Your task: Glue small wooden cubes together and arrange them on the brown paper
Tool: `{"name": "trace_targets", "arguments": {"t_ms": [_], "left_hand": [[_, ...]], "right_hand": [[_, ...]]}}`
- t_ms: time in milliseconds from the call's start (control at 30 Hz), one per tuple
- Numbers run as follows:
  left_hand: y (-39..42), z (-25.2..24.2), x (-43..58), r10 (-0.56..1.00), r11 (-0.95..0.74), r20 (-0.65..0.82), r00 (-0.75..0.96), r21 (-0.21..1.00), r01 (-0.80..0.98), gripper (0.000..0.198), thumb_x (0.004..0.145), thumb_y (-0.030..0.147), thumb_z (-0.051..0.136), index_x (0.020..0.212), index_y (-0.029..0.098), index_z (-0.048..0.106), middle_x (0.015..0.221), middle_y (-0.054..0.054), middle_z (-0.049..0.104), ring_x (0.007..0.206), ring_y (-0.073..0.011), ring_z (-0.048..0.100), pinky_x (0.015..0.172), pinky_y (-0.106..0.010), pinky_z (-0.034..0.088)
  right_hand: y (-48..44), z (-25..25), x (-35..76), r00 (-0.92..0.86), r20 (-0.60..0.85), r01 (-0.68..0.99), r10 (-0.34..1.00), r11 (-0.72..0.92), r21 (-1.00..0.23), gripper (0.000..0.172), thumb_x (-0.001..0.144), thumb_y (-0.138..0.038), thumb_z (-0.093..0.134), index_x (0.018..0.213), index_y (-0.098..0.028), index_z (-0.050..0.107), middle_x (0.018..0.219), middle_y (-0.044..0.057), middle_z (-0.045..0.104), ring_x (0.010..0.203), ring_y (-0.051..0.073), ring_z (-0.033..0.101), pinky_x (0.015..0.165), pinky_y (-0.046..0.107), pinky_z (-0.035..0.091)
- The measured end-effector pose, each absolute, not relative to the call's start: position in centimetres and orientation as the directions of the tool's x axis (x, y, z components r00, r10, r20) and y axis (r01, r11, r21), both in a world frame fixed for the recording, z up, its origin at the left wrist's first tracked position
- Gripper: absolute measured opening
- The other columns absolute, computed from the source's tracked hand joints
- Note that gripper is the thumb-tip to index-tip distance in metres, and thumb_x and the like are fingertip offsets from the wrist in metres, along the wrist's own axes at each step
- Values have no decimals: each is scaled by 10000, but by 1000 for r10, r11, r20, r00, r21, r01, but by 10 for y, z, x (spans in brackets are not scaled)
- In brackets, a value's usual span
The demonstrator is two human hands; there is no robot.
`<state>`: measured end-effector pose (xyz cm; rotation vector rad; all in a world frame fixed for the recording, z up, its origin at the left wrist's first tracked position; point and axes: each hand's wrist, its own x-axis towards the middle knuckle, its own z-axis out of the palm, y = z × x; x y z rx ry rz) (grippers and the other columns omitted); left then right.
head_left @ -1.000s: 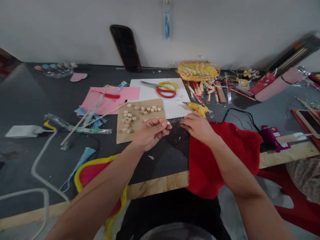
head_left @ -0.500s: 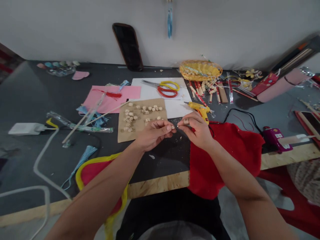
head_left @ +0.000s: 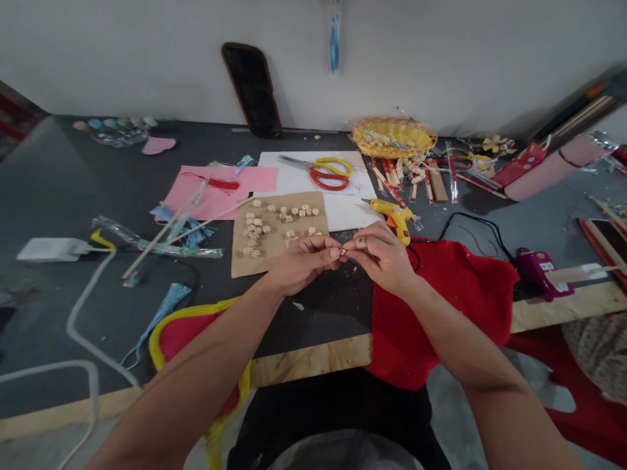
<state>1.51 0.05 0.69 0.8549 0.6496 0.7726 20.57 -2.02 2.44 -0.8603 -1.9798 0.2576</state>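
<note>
Near glue gun [head_left: 390, 210] and cloth [head_left: 455, 281], left hand [head_left: 301, 264] and right hand [head_left: 386, 259] pinch seemingly one pale piece [head_left: 343, 252].

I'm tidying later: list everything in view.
phone: one, black, against wall
basket: one, yellow, by wall
sticks: several, red-wrapped, below basket
scissors: one, red and yellow, on white paper
glue gun: one, yellow, beside white paper
small pieces: many, cream, on brown sheet
card: one, pink, left
tassels: several, blue, left
charger: one, white, left
cloth: one, red, table edge
flask: one, pink, right
held piece: count unclear, pale, between fingers
left hand: one, bare, centre
right hand: one, bare, centre
</note>
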Motion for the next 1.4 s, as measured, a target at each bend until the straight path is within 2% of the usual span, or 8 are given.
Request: {"name": "trace_targets", "arguments": {"t_ms": [133, 500, 833, 1000, 1167, 1300, 1400], "left_hand": [[0, 8, 15, 805, 433, -195, 560, 839, -330, 257, 665, 323, 835, 775, 120, 722, 735, -46, 709, 621, -83, 596, 610, -200, 461], [0, 5, 16, 805, 418, -189, 562, 853, -312, 280, 655, 350, 838, 735, 115, 710, 688, -33, 688, 595, -70, 559, 582, -185, 422], [1, 6, 16, 818, 418, -203, 539, 852, -314, 313, 601, 354, 867, 718, 113, 705, 641, -16, 663, 571, -66, 548, 554, -179, 410], [1, 6, 16, 820, 423, -206, 534, 846, -325, 309, 603, 352, 867, 715, 115, 702, 633, -9, 654, 574, -64, 552, 568, -176, 426], [0, 9, 16, 796, 447, -208, 569, 836, -320, 294, 645, 356, 845, 721, 110, 703, 689, -37, 685, 604, -73, 578, 595, -183, 447], [0, 10, 15, 775, 466, -224, 590, 833, -297, 314, 633, 372, 849, 731, 109, 709, 682, -46, 690, 603, -82, 584, 591, -195, 448], [-1, 8, 15, 767, 477, -238, 596, 832, -282, 326, 603, 375, 865, 703, 113, 698, 667, -45, 688, 604, -89, 587, 579, -199, 435]], "right_hand": [[-20, 26, 208, -292, 691, 455, 662, 731, -508, 39, 890, -201, 617, 895, -205, 656, 843, 50, 660, 825, 170, 614, 761, 337, 520], [-19, 25, 206, -388, 672, 459, 631, 765, -452, 49, 891, -163, 578, 869, -200, 601, 826, 45, 646, 821, 172, 600, 760, 341, 509], [-21, 22, 202, -360, 625, 455, 693, 715, -530, 86, 904, -197, 543, 847, -212, 605, 826, 45, 648, 825, 177, 606, 758, 353, 512], [-21, 22, 200, -344, 640, 453, 687, 718, -528, 116, 910, -200, 535, 824, -206, 613, 813, 50, 647, 817, 174, 608, 741, 342, 516], [-23, 23, 205, -296, 611, 348, 734, 679, -647, 86, 910, -226, 579, 905, -197, 660, 850, 49, 661, 844, 157, 620, 765, 317, 519], [-23, 22, 210, -302, 490, 257, 818, 565, -784, 155, 910, -290, 595, 999, -195, 679, 906, 48, 671, 872, 148, 628, 790, 307, 518], [-22, 20, 211, -360, 421, 212, 833, 512, -832, 215, 913, -336, 593, 1051, -199, 684, 904, 44, 675, 844, 136, 628, 771, 294, 519]]}}
